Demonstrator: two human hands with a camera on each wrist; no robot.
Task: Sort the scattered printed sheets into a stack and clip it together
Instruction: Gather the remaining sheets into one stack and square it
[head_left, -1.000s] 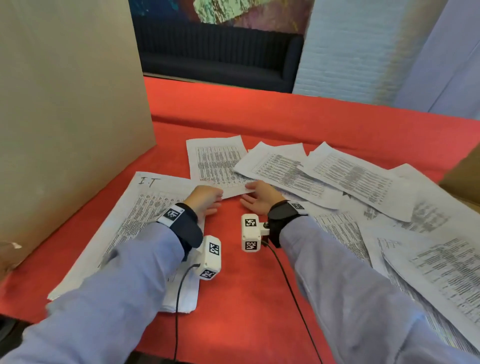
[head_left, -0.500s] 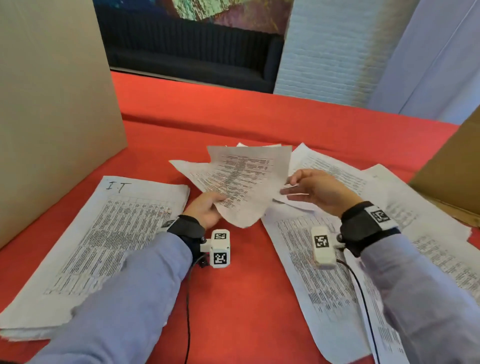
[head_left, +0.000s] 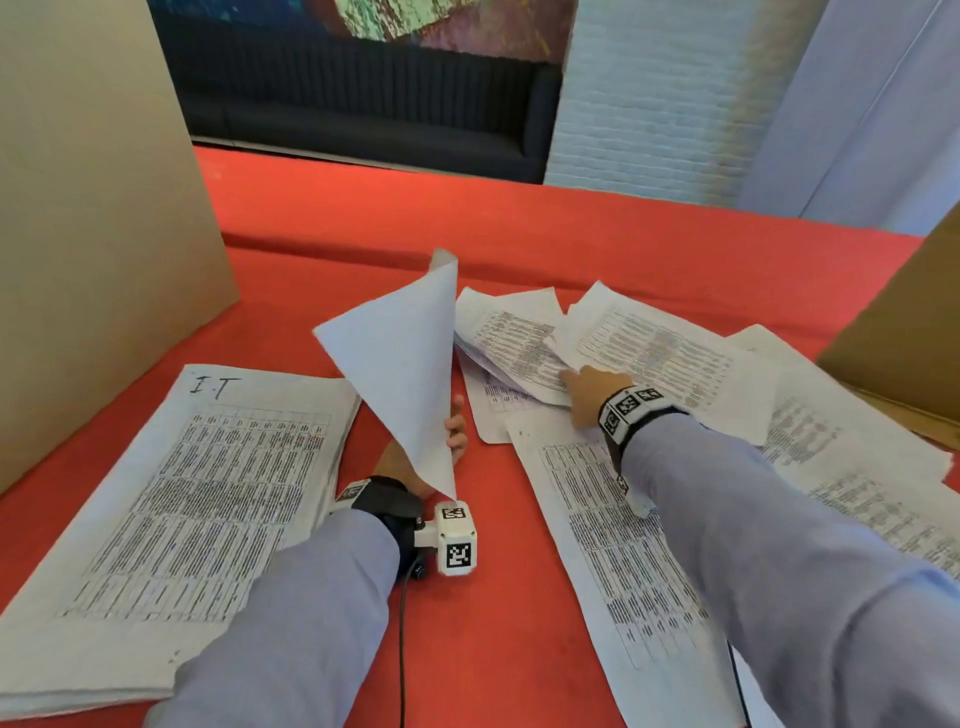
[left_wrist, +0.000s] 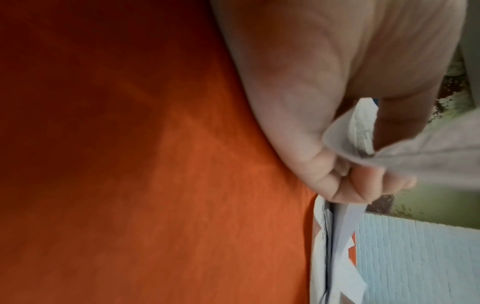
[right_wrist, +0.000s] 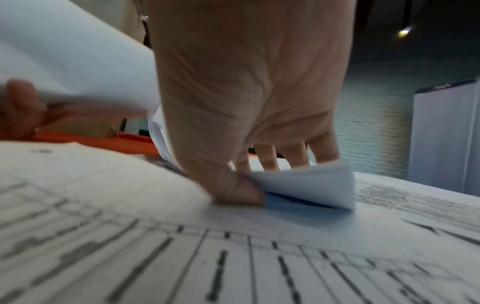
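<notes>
While the left hand (head_left: 451, 432) holds a sheet (head_left: 400, 374) upright by its lower edge, blank back toward us, its fingers curled round the paper, the right hand (head_left: 584, 387) reaches into the scattered sheets (head_left: 644, 348) on the red bench (head_left: 467, 234) and pinches up the corner of another page between thumb and fingers. My guess is the raised sheet is kept clear of the cloth so it can go onto the gathered stack (head_left: 197, 493) lying at the left, headed with a handwritten "I.T", while the other hand readies the next one. More pages trail off the right and bottom of the head view, so their count is unclear. Both wrist views are blurred, the printing is unreadable, and no clip shows anywhere. Cardboard panels (head_left: 93, 208) stand at either side.
</notes>
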